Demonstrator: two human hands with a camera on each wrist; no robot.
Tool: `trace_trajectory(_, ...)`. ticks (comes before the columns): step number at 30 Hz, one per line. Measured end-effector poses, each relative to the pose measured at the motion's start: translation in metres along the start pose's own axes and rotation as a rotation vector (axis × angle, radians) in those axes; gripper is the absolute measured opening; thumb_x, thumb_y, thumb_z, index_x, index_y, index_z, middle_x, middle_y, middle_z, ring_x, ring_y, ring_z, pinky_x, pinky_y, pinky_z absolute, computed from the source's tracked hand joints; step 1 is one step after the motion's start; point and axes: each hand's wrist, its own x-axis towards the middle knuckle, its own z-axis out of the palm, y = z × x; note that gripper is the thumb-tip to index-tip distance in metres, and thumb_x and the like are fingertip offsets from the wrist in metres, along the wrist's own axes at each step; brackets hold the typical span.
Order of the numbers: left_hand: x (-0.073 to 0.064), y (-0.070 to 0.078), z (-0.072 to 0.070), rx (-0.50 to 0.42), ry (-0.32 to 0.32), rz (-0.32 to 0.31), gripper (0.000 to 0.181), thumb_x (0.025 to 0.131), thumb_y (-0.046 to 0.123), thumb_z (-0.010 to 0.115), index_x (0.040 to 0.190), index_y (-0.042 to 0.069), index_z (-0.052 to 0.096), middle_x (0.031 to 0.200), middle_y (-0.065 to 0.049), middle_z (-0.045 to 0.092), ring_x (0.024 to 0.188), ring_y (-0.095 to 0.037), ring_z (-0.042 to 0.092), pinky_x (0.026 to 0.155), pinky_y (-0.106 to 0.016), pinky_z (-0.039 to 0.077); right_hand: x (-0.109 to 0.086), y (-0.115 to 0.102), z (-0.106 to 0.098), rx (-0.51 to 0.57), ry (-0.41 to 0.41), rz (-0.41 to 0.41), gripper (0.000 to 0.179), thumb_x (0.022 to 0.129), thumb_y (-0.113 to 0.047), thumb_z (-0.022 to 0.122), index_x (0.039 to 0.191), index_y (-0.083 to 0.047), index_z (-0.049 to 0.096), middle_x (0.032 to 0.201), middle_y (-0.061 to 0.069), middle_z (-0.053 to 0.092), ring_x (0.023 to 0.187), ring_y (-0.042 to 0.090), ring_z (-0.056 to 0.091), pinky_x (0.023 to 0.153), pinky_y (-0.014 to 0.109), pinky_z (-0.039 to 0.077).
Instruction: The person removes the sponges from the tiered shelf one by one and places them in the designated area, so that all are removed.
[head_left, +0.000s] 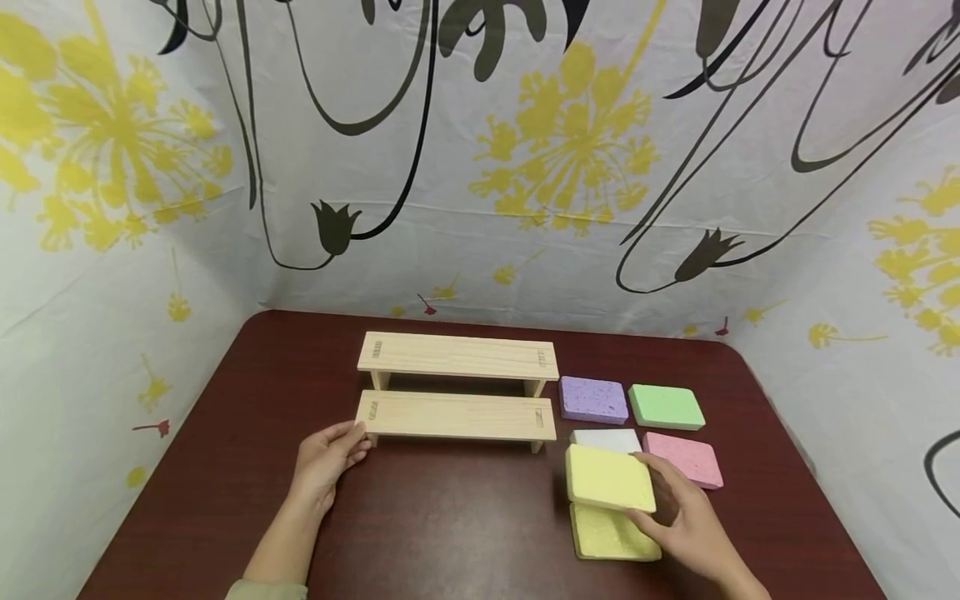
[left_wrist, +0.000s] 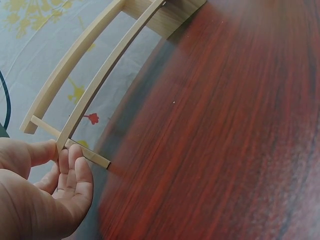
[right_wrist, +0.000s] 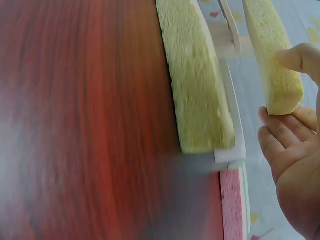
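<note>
My left hand (head_left: 326, 460) pinches the left end of the front wooden shelf (head_left: 457, 415), thumb on one side and fingers on the other. Behind it stands a second wooden shelf (head_left: 457, 354); I cannot tell whether the two are joined. My right hand (head_left: 686, 529) holds a pale yellow sponge (right_wrist: 272, 60) by its right end, between thumb and fingers. That sponge is raised off the table, in front of a white sponge (head_left: 606, 438) that it partly hides. Below it another yellow sponge (head_left: 613, 537) lies flat on the table.
A purple sponge (head_left: 592, 400) lies right of the shelves, beside a green sponge (head_left: 666, 407). Nearer, a pink sponge (head_left: 684, 460) rests right of the white one. Patterned white cloth (head_left: 480, 275) surrounds the dark red table (head_left: 450, 517) at the back and sides.
</note>
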Motion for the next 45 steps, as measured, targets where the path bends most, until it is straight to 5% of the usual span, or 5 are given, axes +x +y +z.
trace_trajectory(9, 0.0, 0.0, 0.0, 0.01, 0.002, -0.003, 0.049, 0.101, 0.012, 0.064, 0.14, -0.014, 0.048, 0.103, -0.008, 0.072, 0.084, -0.007, 0.07, 0.077, -0.018, 0.059, -0.015, 0.012, -0.014, -0.039, 0.038, 0.024, 0.081, 0.063, 0.021, 0.083, 0.136, 0.006, 0.053, 0.125, 0.02, 0.06, 0.122, -0.004, 0.054, 0.096, 0.008, 0.046)
trace_trajectory(22, 0.0, 0.001, -0.001, 0.007, 0.005, -0.007, 0.051, 0.101, 0.013, 0.064, 0.14, -0.014, 0.047, 0.101, -0.007, 0.072, 0.083, -0.007, 0.07, 0.076, -0.017, 0.059, -0.041, 0.026, -0.042, -0.158, 0.055, 0.16, 0.084, 0.061, 0.022, 0.076, 0.14, 0.004, 0.051, 0.13, -0.019, 0.052, 0.11, -0.012, 0.053, 0.078, 0.003, 0.047)
trace_trajectory(35, 0.002, 0.0, 0.001, 0.01, 0.005, 0.002, 0.048, 0.102, 0.012, 0.063, 0.14, -0.014, 0.048, 0.098, -0.004, 0.072, 0.081, -0.005, 0.069, 0.076, -0.017, 0.059, -0.066, 0.044, -0.07, -0.265, 0.019, 0.377, 0.079, 0.071, 0.007, 0.083, 0.142, 0.001, 0.049, 0.121, -0.034, 0.042, 0.097, -0.014, 0.052, 0.06, 0.015, 0.051)
trace_trajectory(42, 0.001, 0.0, 0.001, 0.009, 0.003, 0.001, 0.048, 0.102, 0.012, 0.063, 0.139, -0.014, 0.048, 0.098, -0.005, 0.072, 0.081, -0.005, 0.069, 0.076, -0.017, 0.059, -0.074, 0.052, -0.075, -0.358, -0.043, 0.421, 0.083, 0.069, -0.002, 0.087, 0.142, 0.001, 0.049, 0.13, 0.024, 0.056, 0.103, -0.024, 0.038, 0.072, -0.001, 0.038)
trace_trajectory(45, 0.001, 0.0, 0.001, 0.01, 0.004, 0.001, 0.048, 0.102, 0.012, 0.063, 0.139, -0.014, 0.048, 0.099, -0.005, 0.072, 0.081, -0.005, 0.069, 0.075, -0.017, 0.059, -0.077, 0.057, -0.077, -0.419, -0.078, 0.415, 0.086, 0.068, -0.007, 0.089, 0.143, 0.0, 0.048, 0.132, 0.027, 0.056, 0.105, -0.027, 0.029, 0.075, -0.003, 0.03)
